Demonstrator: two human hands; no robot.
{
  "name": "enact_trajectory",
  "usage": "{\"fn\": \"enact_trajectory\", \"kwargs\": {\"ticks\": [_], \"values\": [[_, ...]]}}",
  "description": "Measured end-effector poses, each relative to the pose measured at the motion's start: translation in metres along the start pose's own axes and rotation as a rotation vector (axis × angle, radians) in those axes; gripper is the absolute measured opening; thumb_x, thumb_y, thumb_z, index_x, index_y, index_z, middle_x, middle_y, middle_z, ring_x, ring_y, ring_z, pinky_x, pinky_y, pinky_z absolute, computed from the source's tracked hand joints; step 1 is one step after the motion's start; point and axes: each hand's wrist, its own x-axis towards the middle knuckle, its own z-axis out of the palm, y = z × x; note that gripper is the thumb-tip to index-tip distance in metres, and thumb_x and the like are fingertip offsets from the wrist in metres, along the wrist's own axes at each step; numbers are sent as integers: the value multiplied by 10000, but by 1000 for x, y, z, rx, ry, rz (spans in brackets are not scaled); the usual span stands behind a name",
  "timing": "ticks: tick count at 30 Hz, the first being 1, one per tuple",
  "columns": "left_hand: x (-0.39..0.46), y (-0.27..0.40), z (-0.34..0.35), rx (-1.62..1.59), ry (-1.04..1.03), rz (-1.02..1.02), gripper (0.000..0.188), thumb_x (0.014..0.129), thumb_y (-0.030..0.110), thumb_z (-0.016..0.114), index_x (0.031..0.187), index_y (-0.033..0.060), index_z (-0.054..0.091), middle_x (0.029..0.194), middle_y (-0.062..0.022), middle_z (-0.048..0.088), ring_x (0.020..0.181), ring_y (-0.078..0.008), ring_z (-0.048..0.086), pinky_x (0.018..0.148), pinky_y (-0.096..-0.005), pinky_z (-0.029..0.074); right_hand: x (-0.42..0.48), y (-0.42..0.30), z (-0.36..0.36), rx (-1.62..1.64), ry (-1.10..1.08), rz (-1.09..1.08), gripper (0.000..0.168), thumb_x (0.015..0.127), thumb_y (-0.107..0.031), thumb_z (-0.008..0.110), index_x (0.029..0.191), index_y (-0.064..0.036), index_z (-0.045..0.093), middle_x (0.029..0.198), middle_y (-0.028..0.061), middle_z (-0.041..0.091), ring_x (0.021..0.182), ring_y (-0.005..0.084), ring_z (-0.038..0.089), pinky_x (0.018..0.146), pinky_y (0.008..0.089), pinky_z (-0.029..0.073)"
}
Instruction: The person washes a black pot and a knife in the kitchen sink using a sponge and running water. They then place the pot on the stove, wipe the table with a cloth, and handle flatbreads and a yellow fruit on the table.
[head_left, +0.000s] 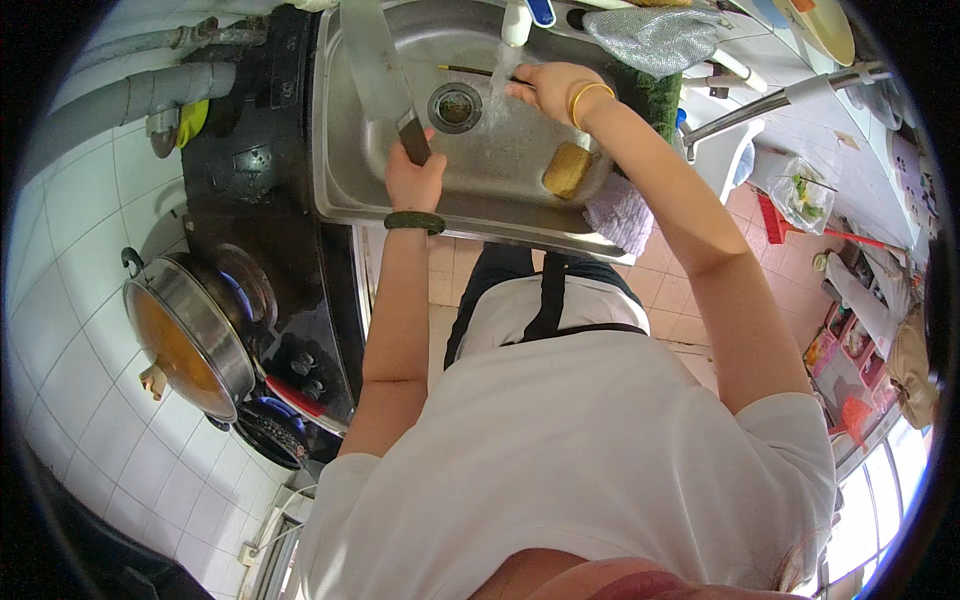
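My left hand (415, 178) grips the dark handle of a broad kitchen cleaver (375, 67). Its wide steel blade slants up over the left side of the stainless steel sink (352, 176). My right hand (562, 94) pinches a thin dark stick with a yellowish tip, probably a chopstick (472, 70); the fingers hide its other end. Running water (499, 90) falls across the stick from the white faucet (516, 24). Between both hands lies the round drain (454, 108). A yellow-brown sponge (568, 171) rests in the sink below my right wrist.
A crumpled pale cloth (621, 214) hangs over the sink's front right corner. At the back right lies a silvery cloth (652, 37). Left of the sink, a lidded steel pot (187, 352) and a black pan (274, 435) stand on the stove (255, 202), where blue flames burn.
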Motion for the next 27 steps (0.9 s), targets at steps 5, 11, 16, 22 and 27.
{"fn": "enact_trajectory", "kwargs": {"ticks": [5, 11, 16, 22, 27], "values": [[14, -2, 27, 93, 10, 150, 382, 729, 176, 666, 1082, 38, 623, 977, -163, 642, 837, -311, 631, 786, -390, 480, 0, 10, 8, -287, -40, -162, 205, 923, -289, 502, 969, -126, 616, 953, 112, 644, 920, 331, 616, 757, 455, 487], [7, 14, 60, 231, -127, 217, 238, 781, 155, 703, 827, 1, 527, 706, -116, 605, 625, -223, 606, 588, -362, 475, 2, -9, -12, -489, 40, -525, 147, 834, -203, 577, 952, -134, 631, 1024, 107, 627, 923, 306, 612, 782, 414, 492], [1, 4, 57, -135, -294, 20, 228, 825, 107, 671, 783, 29, 461, 561, -45, 512, 428, -138, 503, 398, -308, 391, -24, 38, 4, -160, 757, -533, 200, 843, -181, 574, 1014, -108, 647, 1031, 89, 627, 1018, 298, 591, 850, 397, 485], [-46, -31, 65, -236, -242, 10, 213, 842, 99, 659, 823, 25, 460, 565, -34, 527, 445, -108, 496, 399, -285, 397, -40, 58, 161, -227, -397, 95, 545, 844, -266, 645, 1350, -206, 454, 1396, 126, 428, 1298, 333, 397, 1017, 424, 433], [-65, -58, 45, -102, -315, -159, 164, 857, 43, 620, 897, 26, 462, 614, -40, 507, 435, -115, 476, 374, -279, 369, -20, 90, 244, -150, -141, 252, 362, 864, -309, 575, 1216, -224, 588, 1359, 110, 427, 1275, 385, 354, 977, 477, 445]]}}
